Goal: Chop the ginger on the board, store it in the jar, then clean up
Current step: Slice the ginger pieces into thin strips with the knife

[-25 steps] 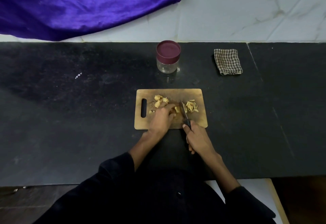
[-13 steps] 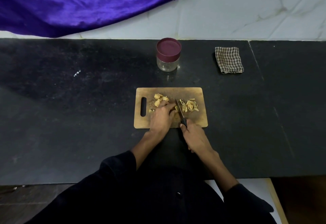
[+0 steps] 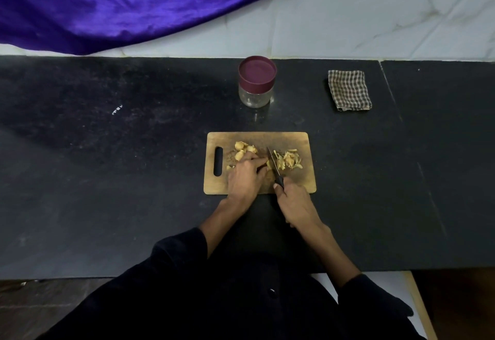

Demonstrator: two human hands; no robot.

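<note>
Dark bench (image 3: 107, 179), board (image 3: 300, 184) central: mid-chop.
Left hand (image 3: 245, 176) pins ginger (image 3: 263, 164); right hand (image 3: 293, 203) grips knife (image 3: 273, 161) just right of it, blade pointing away (uncut chunks (image 3: 242, 149) left).

Matt speckled dark stone worktop (image 3: 107, 179); worn wooden board (image 3: 289, 141); clear glossy jar (image 3: 254, 97) with smooth plastic lid (image 3: 257, 70); woven checked cloth (image 3: 349, 89); shiny purple fabric (image 3: 120, 5).
</note>
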